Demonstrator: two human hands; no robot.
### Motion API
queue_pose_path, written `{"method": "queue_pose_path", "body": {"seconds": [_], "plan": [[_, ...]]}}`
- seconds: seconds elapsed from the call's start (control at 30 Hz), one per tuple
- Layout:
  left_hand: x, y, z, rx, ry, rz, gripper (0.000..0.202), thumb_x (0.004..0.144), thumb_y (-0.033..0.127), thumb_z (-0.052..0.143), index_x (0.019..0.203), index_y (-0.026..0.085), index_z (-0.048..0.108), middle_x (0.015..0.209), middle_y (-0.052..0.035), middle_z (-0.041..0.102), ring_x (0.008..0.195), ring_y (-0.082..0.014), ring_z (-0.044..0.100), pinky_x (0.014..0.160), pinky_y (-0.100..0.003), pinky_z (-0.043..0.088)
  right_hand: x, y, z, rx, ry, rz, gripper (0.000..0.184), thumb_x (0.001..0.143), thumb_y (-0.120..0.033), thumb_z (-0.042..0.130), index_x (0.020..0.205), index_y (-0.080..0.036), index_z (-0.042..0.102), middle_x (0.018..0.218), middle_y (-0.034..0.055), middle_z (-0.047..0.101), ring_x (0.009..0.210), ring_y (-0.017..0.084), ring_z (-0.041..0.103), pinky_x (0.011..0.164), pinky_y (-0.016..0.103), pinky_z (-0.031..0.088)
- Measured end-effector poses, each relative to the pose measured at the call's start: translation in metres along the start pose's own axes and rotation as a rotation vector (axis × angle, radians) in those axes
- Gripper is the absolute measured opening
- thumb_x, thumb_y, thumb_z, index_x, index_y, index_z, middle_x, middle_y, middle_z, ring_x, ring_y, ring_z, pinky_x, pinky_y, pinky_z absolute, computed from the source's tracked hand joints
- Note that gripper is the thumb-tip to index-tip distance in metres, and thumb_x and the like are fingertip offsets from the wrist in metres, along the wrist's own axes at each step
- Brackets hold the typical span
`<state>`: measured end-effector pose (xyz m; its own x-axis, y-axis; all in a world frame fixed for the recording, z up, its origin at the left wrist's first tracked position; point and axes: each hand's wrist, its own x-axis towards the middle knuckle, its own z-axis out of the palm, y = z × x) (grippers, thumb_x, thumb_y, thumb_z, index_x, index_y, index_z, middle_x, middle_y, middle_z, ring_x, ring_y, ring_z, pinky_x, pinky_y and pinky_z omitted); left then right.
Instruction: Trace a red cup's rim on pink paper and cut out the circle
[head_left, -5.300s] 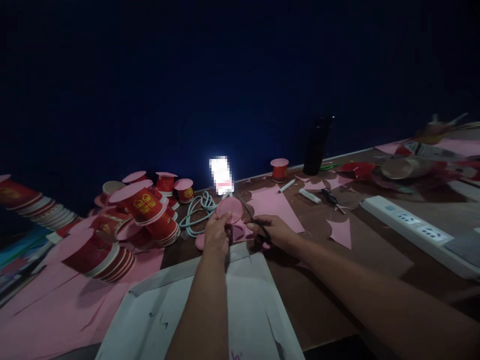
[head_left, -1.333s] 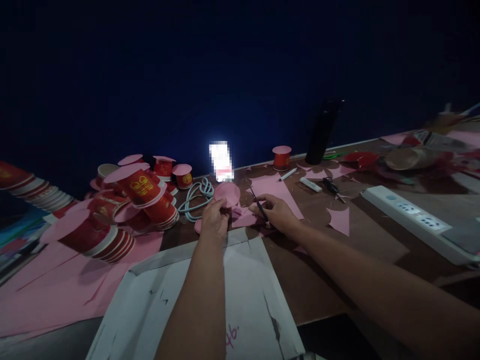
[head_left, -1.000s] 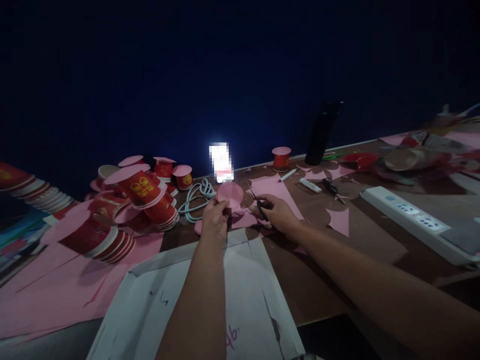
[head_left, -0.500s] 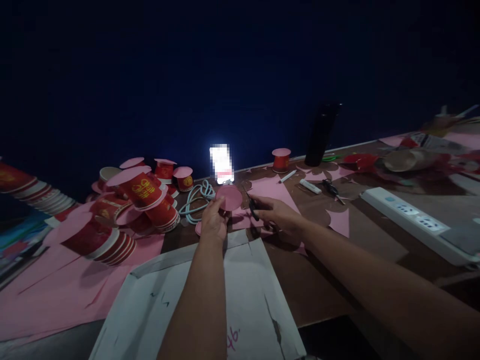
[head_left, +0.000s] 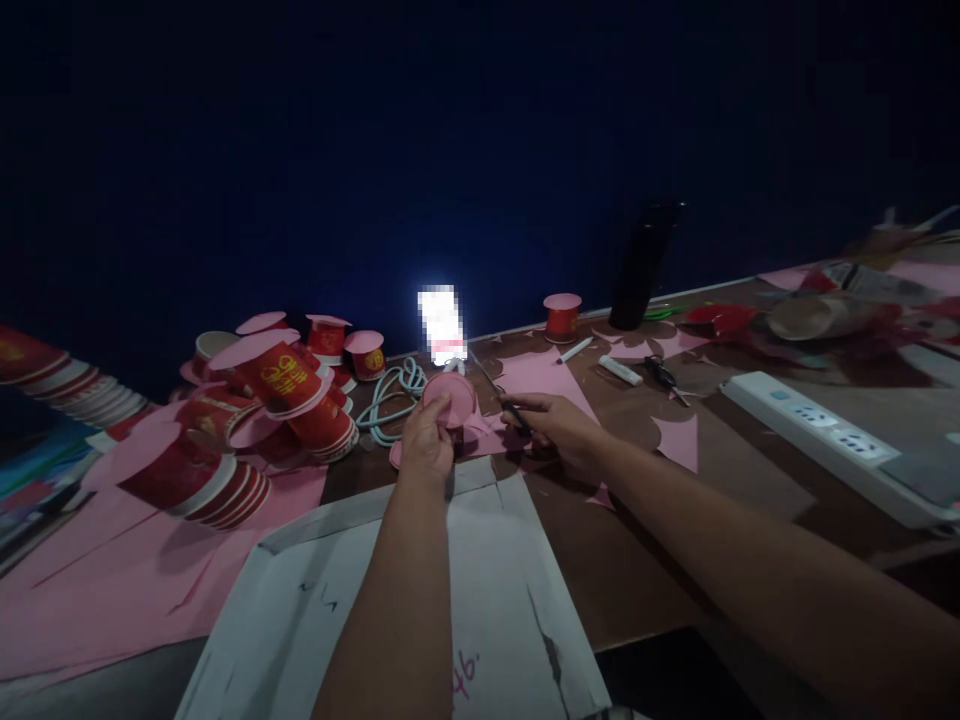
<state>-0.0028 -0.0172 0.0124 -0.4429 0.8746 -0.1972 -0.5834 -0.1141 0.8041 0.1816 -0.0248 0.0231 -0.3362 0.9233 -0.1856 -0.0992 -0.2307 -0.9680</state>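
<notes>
My left hand (head_left: 426, 446) is closed on a round pink paper piece (head_left: 450, 397), holding it up just above the table. My right hand (head_left: 556, 426) is closed on dark scissors (head_left: 501, 394), whose blades point up and left toward the pink piece. Pink offcuts (head_left: 487, 437) lie under both hands. A white sheet with pen marks (head_left: 420, 610) lies under my forearms. The room is dim.
A heap of red paper cups with pink lids (head_left: 262, 405) sits left, on pink paper (head_left: 97, 590). A lit phone (head_left: 440, 325), a pale coiled cable (head_left: 390, 395), a capped cup (head_left: 562, 315), a dark bottle (head_left: 642, 265), markers (head_left: 619, 370) and a white power strip (head_left: 832, 442) lie beyond.
The left hand has kept turning the pink round piece while the scissors shifted around its edge. The blades now point more up and left than half a second ago.
</notes>
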Motion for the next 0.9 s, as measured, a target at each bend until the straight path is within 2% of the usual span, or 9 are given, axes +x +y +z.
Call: {"method": "queue_pose_path", "body": {"seconds": [0.17, 0.3, 0.53, 0.7, 0.9], "plan": [[-0.004, 0.002, 0.005, -0.080, -0.046, -0.071, 0.028, 0.054, 0.011, 0.075, 0.079, 0.016, 0.062, 0.072, 0.0005, 0.066, 0.064, -0.0117, 0.062, 0.059, -0.022, 0.049, -0.005, -0.004, 0.005, 0.011, -0.061, 0.026, 0.040, 0.070, -0.030, 0.077, 0.109, -0.022, 0.069, 0.071, -0.0007, 0.063, 0.042, 0.002, 0.036, 0.035, 0.013, 0.024], [-0.010, 0.006, 0.010, -0.059, -0.044, -0.098, 0.029, 0.055, 0.011, 0.075, 0.080, 0.014, 0.062, 0.073, -0.0016, 0.067, 0.063, -0.0130, 0.063, 0.053, -0.022, 0.048, -0.005, -0.003, 0.005, 0.009, -0.076, 0.034, 0.039, 0.069, -0.032, 0.077, 0.106, -0.021, 0.069, 0.068, -0.0010, 0.061, 0.046, 0.003, 0.042, 0.037, 0.013, 0.027], [-0.009, 0.003, 0.007, -0.036, -0.074, -0.078, 0.028, 0.053, 0.013, 0.077, 0.076, 0.015, 0.062, 0.066, -0.0004, 0.065, 0.055, -0.0124, 0.060, 0.052, -0.023, 0.048, -0.005, -0.002, 0.004, -0.021, -0.087, 0.036, 0.039, 0.070, -0.033, 0.076, 0.107, -0.021, 0.070, 0.065, -0.0014, 0.061, 0.043, 0.002, 0.038, 0.037, 0.013, 0.027], [-0.011, 0.002, 0.007, 0.002, -0.101, -0.038, 0.032, 0.052, 0.016, 0.079, 0.079, 0.015, 0.062, 0.068, -0.0001, 0.065, 0.058, -0.0121, 0.060, 0.053, -0.022, 0.046, -0.005, -0.002, 0.004, -0.013, -0.072, 0.022, 0.041, 0.069, -0.034, 0.078, 0.108, -0.021, 0.071, 0.066, -0.0007, 0.061, 0.046, 0.003, 0.042, 0.036, 0.013, 0.026], [-0.020, 0.007, 0.011, 0.045, -0.100, -0.047, 0.030, 0.052, 0.017, 0.079, 0.076, 0.016, 0.059, 0.061, 0.0023, 0.061, 0.052, -0.0109, 0.056, 0.050, -0.022, 0.043, -0.005, 0.000, 0.004, 0.010, -0.072, 0.024, 0.043, 0.069, -0.034, 0.078, 0.110, -0.022, 0.070, 0.074, 0.0017, 0.064, 0.049, 0.005, 0.048, 0.036, 0.014, 0.030]]}}
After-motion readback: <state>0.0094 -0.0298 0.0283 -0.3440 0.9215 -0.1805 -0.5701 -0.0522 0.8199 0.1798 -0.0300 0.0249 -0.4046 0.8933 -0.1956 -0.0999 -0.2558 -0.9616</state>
